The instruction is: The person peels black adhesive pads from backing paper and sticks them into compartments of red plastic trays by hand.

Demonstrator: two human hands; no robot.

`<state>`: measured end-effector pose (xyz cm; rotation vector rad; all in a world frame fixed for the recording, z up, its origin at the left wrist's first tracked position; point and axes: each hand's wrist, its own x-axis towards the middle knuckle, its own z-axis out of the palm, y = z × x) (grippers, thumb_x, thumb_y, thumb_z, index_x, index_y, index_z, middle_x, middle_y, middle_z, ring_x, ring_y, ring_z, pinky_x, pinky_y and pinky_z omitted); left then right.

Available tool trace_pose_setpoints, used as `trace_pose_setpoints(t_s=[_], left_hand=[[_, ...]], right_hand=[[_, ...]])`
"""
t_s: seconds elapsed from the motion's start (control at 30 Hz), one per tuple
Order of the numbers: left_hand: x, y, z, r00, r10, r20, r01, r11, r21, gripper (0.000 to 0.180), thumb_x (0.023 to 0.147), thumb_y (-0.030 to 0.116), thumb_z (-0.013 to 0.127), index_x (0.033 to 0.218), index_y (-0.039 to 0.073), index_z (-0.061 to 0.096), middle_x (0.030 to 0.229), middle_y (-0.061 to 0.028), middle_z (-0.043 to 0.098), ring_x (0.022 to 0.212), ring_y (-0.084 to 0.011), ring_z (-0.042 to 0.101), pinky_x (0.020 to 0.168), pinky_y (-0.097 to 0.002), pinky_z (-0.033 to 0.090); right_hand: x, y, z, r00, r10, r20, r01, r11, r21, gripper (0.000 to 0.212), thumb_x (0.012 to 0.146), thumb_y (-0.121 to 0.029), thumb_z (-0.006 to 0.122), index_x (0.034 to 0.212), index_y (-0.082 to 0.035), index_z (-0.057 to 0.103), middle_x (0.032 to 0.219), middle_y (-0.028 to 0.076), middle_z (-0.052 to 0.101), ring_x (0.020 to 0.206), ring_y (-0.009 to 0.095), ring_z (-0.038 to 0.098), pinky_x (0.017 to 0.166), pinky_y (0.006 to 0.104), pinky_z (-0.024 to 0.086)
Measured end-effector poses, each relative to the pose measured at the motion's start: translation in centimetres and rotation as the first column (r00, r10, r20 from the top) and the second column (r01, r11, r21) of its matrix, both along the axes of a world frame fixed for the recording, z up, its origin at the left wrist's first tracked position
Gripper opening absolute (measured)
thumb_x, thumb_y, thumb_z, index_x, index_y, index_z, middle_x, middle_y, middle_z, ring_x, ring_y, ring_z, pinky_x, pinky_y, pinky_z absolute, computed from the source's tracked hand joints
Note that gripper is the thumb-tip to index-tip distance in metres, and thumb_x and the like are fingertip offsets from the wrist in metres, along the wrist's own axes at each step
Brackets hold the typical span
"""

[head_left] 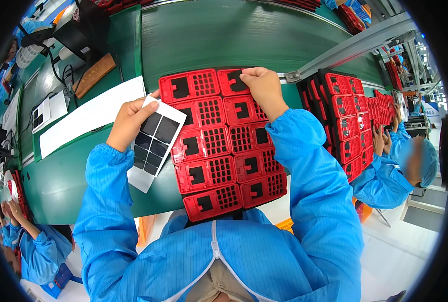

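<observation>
My left hand [133, 118] is closed on the edge of a white backing sheet [163, 109] that carries several black rectangular pads, its thumb on top. A second white sheet shows beneath it. To its right lies a black tray with two columns of red plastic panels [206, 141], each having a grid of holes and a black pad. My right hand [265, 90] reaches the far right panel [226, 90], thumb and finger pinched at the black pad [237, 83] in its recess. The fingertips partly cover that pad. The tray's near edge lies close to my body.
Another stack of trays with red panels [347, 121] stands to the right. A long white sheet [93, 118] and a brown block [95, 75] lie left on the green table [98, 186]. A metal bar [354, 48] crosses at upper right. Co-workers sit at right [385, 176] and left [40, 249].
</observation>
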<state>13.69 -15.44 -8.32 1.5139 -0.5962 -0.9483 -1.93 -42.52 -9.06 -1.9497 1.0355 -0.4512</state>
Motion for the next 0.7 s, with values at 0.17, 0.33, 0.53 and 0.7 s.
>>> trace_pose_setpoints(t_s=[0.17, 0.33, 0.53, 0.7], left_hand=[[-0.1, -0.1, 0.3, 1.000, 0.013, 0.006, -0.013, 1.000, 0.018, 0.028, 0.090, 0.023, 0.056, 0.097, -0.001, 0.069, 0.109, -0.0161, 0.065, 0.108, -0.0163, 0.059, 0.084, -0.0266, 0.048], [-0.1, 0.0, 0.1, 1.000, 0.022, 0.021, -0.023, 0.999, 0.025, 0.027, 0.090, 0.023, 0.057, 0.096, -0.001, 0.069, 0.110, -0.0145, 0.065, 0.092, -0.0141, 0.065, 0.078, -0.0251, 0.051], [0.1, 0.1, -0.1, 1.000, 0.002, 0.019, -0.002, 1.000, -0.001, 0.031, 0.089, 0.025, 0.059, 0.097, -0.004, 0.067, 0.119, -0.0114, 0.061, 0.089, -0.0119, 0.063, 0.082, -0.0256, 0.049], [0.1, 0.0, 0.1, 1.000, -0.002, 0.030, 0.001, 1.000, 0.028, 0.028, 0.090, 0.023, 0.058, 0.097, -0.002, 0.068, 0.109, -0.0123, 0.064, 0.096, -0.0129, 0.062, 0.083, -0.0259, 0.048]], right_hand=[[0.1, 0.2, 0.8, 0.990, 0.002, -0.139, -0.020, 0.992, -0.125, 0.021, 0.079, -0.018, 0.067, 0.089, 0.000, 0.069, 0.078, 0.011, 0.069, 0.070, 0.016, 0.064, 0.064, 0.0290, 0.049], [-0.2, 0.7, 1.0, 0.983, 0.013, -0.182, -0.059, 0.966, -0.251, 0.021, 0.077, -0.020, 0.059, 0.084, -0.005, 0.070, 0.080, 0.017, 0.067, 0.077, 0.035, 0.064, 0.073, 0.0406, 0.050], [-0.7, 0.8, 1.0, 0.967, 0.067, -0.246, -0.166, 0.898, -0.407, 0.020, 0.077, -0.017, 0.055, 0.083, -0.007, 0.072, 0.085, 0.019, 0.066, 0.085, 0.037, 0.061, 0.078, 0.0440, 0.049], [-0.9, 0.0, 1.7, 0.968, 0.117, -0.221, -0.196, 0.904, -0.380, 0.022, 0.080, -0.012, 0.051, 0.089, -0.010, 0.072, 0.092, 0.019, 0.065, 0.093, 0.036, 0.057, 0.082, 0.0433, 0.047]])
